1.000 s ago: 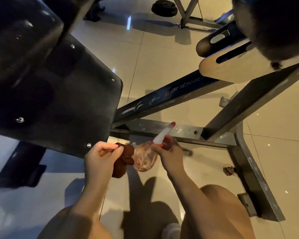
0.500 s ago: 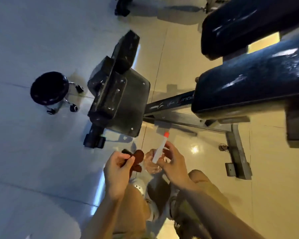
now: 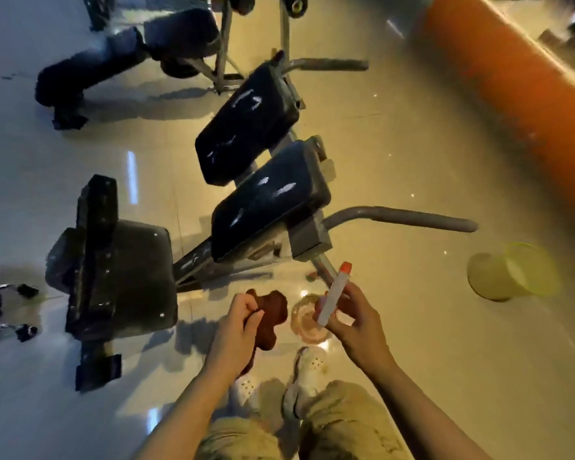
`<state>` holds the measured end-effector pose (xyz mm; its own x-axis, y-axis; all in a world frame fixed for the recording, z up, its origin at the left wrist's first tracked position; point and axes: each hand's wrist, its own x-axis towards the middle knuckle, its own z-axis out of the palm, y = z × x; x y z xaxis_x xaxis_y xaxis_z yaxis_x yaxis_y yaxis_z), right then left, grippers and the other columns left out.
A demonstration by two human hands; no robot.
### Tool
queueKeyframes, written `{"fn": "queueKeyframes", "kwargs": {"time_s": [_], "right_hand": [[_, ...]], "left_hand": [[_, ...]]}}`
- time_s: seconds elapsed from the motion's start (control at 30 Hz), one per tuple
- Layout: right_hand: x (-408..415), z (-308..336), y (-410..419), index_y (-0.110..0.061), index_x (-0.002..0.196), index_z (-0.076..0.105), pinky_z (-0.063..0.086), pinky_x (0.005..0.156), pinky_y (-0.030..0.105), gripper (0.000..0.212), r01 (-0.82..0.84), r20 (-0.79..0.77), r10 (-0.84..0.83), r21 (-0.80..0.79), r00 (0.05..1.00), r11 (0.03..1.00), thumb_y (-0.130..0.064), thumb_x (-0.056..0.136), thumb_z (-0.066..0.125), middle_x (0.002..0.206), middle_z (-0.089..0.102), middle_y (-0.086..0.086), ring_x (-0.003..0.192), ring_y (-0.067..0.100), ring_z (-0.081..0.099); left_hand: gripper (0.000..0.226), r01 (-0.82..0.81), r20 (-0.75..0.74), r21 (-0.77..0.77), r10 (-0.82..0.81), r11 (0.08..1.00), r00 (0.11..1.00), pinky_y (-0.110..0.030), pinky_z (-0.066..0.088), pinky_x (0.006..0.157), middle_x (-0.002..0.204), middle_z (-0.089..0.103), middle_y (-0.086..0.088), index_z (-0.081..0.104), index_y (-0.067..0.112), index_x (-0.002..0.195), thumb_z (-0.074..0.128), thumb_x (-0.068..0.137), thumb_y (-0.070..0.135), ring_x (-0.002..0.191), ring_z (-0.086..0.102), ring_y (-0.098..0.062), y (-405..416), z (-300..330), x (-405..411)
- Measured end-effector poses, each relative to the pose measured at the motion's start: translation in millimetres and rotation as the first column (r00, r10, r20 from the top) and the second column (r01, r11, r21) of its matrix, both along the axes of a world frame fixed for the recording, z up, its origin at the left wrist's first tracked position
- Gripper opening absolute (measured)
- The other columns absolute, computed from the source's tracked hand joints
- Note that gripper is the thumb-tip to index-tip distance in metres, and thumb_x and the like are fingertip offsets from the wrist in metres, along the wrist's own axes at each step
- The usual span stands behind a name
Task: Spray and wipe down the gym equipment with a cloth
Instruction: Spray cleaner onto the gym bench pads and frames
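Note:
My left hand (image 3: 238,325) grips a dark brown cloth (image 3: 273,313), bunched and hanging below my fingers. My right hand (image 3: 354,322) holds a clear spray bottle (image 3: 307,322) whose white nozzle with an orange tip (image 3: 334,293) points up and away. Both hands are at waist height, close together, above my feet. Just beyond them stands the gym machine: two black pads (image 3: 269,200), (image 3: 246,124) showing wet streaks, a black footplate (image 3: 113,277) to the left, and grey handle bars (image 3: 402,217).
A yellow-green plastic bucket (image 3: 508,272) lies on the glossy tile floor to the right. An orange wall or counter (image 3: 498,81) runs across the top right. Another padded bench (image 3: 127,58) stands at the top left. Small dark items (image 3: 24,310) lie at the far left.
The view has risen and pulled back from under the machine, so its pads are now seen from above. Both hands keep the same hold on cloth and bottle.

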<state>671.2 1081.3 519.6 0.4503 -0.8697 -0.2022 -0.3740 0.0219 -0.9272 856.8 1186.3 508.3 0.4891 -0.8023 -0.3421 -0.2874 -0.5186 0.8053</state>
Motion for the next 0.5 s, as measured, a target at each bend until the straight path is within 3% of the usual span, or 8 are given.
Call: {"fn": "queueKeyframes", "kwargs": {"time_s": [0.1,0.2,0.27,0.37,0.43,0.5], "right_hand": [[-35,13,-22,-0.037,0.127,0.05,0.049,0.09,0.02,0.06,0.123,0.028,-0.122,-0.03,0.992,0.992,-0.015,0.08,0.078,0.12,0.061,-0.017,0.11,0.004,0.06],[-69,23,-51,-0.043,0.12,0.049,0.047,0.094,0.022,0.059,0.205,0.091,-0.204,-0.011,0.975,0.979,-0.011,0.079,0.077,0.12,0.06,-0.014,0.112,0.006,0.058],[-97,25,-76,-0.038,0.123,0.051,0.051,0.093,0.026,0.058,0.216,0.143,-0.216,0.017,0.966,0.976,-0.013,0.078,0.078,0.119,0.062,-0.01,0.112,0.011,0.06],[-144,25,-125,-0.023,0.128,0.053,0.055,0.091,0.033,0.058,0.144,0.179,-0.143,0.006,0.973,0.99,-0.017,0.077,0.08,0.109,0.066,-0.004,0.107,0.017,0.064],[-176,28,-162,-0.024,0.124,0.055,0.055,0.09,0.03,0.054,0.072,0.204,-0.075,0.025,0.976,0.997,-0.008,0.078,0.078,0.104,0.068,-0.005,0.102,0.013,0.065],[-211,34,-199,-0.026,0.123,0.055,0.053,0.089,0.025,0.055,-0.016,0.226,0.006,0.04,0.974,0.999,-0.004,0.077,0.077,0.106,0.067,-0.006,0.101,0.01,0.065]], "left_hand": [[0.02,0.047,0.068,-0.03,-0.045,0.998,0.997,-0.014,0.041,0.059,0.086,0.061,0.007,0.043,0.035,0.089,0.053,0.098,0.02,0.078,0.06,-0.01,-28,12,-27],[0.009,0.072,0.091,-0.001,-0.072,0.997,0.993,-0.033,0.052,0.073,0.082,0.061,0.017,0.047,0.031,0.097,0.05,0.1,0.022,0.082,0.062,-0.01,-56,25,-60],[0.009,0.081,0.024,-0.007,-0.081,0.997,0.996,-0.038,0.053,0.078,0.077,0.069,0.016,0.047,0.027,0.096,0.045,0.102,0.02,0.076,0.065,-0.01,-75,28,-86],[0.016,0.042,-0.09,-0.03,-0.045,0.999,0.995,-0.05,0.055,0.075,0.081,0.074,0.004,0.046,0.028,0.092,0.04,0.103,0.017,0.065,0.066,-0.026,-114,33,-138],[0.023,-0.053,-0.107,-0.05,0.048,0.997,0.993,-0.045,0.057,0.063,0.073,0.073,-0.001,0.047,0.027,0.089,0.04,0.103,0.01,0.057,0.065,-0.025,-146,39,-183],[0.023,-0.145,-0.063,-0.063,0.141,0.987,0.988,-0.017,0.049,0.05,0.059,0.066,0.006,0.048,0.024,0.088,0.045,0.1,0.004,0.054,0.064,-0.006,-180,51,-233]]}}
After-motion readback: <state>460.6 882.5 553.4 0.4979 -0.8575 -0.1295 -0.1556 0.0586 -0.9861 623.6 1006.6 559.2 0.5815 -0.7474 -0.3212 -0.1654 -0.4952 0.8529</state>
